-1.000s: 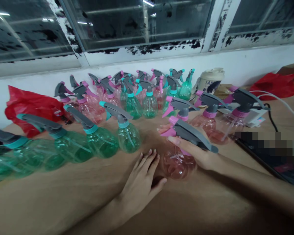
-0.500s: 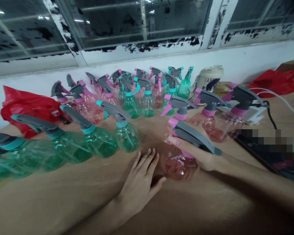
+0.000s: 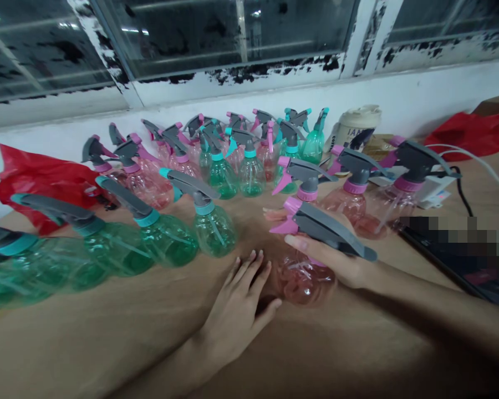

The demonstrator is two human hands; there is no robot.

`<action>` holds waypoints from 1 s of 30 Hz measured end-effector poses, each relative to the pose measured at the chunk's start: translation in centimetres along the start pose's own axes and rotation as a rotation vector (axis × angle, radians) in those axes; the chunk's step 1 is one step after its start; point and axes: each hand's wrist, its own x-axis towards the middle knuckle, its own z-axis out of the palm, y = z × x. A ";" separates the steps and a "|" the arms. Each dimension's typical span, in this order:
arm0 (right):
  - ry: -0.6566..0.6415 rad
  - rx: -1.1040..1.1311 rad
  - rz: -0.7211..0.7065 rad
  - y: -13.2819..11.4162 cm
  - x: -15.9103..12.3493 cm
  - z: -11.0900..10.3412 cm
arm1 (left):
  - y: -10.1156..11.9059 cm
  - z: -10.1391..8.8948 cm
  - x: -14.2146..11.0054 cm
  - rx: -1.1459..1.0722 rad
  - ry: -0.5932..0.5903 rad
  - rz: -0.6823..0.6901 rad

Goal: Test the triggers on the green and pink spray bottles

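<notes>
My right hand (image 3: 343, 263) is around the neck of a pink spray bottle (image 3: 305, 280) with a grey and pink head. Its thumb crosses the near side, under the head, and fingertips show beyond the pink trigger. The bottle stands upright on the table. Left of it, my left hand (image 3: 241, 302) lies flat on the wooden table (image 3: 120, 343), fingers spread and holding nothing. Just beyond the left hand stands a green spray bottle (image 3: 214, 230), the nearest of a row reaching left. Another pink spray bottle (image 3: 307, 185) stands close behind the held one.
Several pink and green spray bottles (image 3: 251, 172) crowd the back near the wall. A red plastic bag (image 3: 41, 180) lies at left, another red bag (image 3: 469, 136) at back right. A cream cup (image 3: 357, 130) stands behind. A dark flat device (image 3: 449, 266) lies at right.
The fingers of my right hand have straightened away from the trigger, which now shows forward of the bottle's head. My left hand has stayed put. The view has shifted slightly.
</notes>
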 end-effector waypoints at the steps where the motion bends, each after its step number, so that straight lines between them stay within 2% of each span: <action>1: 0.002 -0.005 0.005 0.0 0.0 0.0 | 0.0 0.0 0.0 -0.002 0.002 0.001; 11: -0.037 0.002 0.088 -0.3 0.0 0.0 | 0.0 -0.1 0.1 -0.023 -0.016 -0.003; 18: -0.072 0.072 0.039 -0.7 0.3 -0.1 | 0.0 -0.2 0.0 -0.001 -0.015 -0.002; 30: -0.118 -0.027 0.041 -1.2 0.6 -0.4 | 0.0 -0.2 0.1 0.009 -0.011 0.012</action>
